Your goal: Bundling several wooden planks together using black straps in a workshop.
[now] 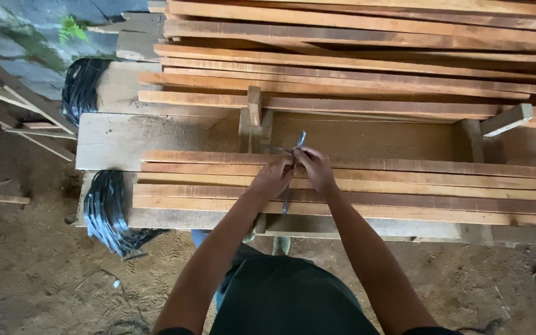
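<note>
While the person leans over the work, the head view shows both hands brought close together above a bundle of wooden slats point(355, 186). The left hand point(272, 178) and the right hand point(315, 169) are each pinched shut on a thin grey-blue strap point(299, 141), whose ends stick up and to the side just above the fingertips. Another bit of the same strap shows below the hands, running down across the front edge of the slats. Whether the two hands touch each other I cannot tell; they sit just beside one another, fingers curled around the strap.

The slats lie lengthwise on a rough wooden desk point(113, 139) with an open frame, and a short upright peg point(254, 105) stands just behind the hands. Farther back, a larger stack of planks point(367, 43) covers the rear of the desk. At the desk's left end, one coil of dark strapping point(82, 87) hangs near the back corner, and a second coil point(110, 214) hangs at the front corner, reaching down toward the dirt floor point(26, 260). Loose timber strips point(13, 102) lie on the ground at the far left.
</note>
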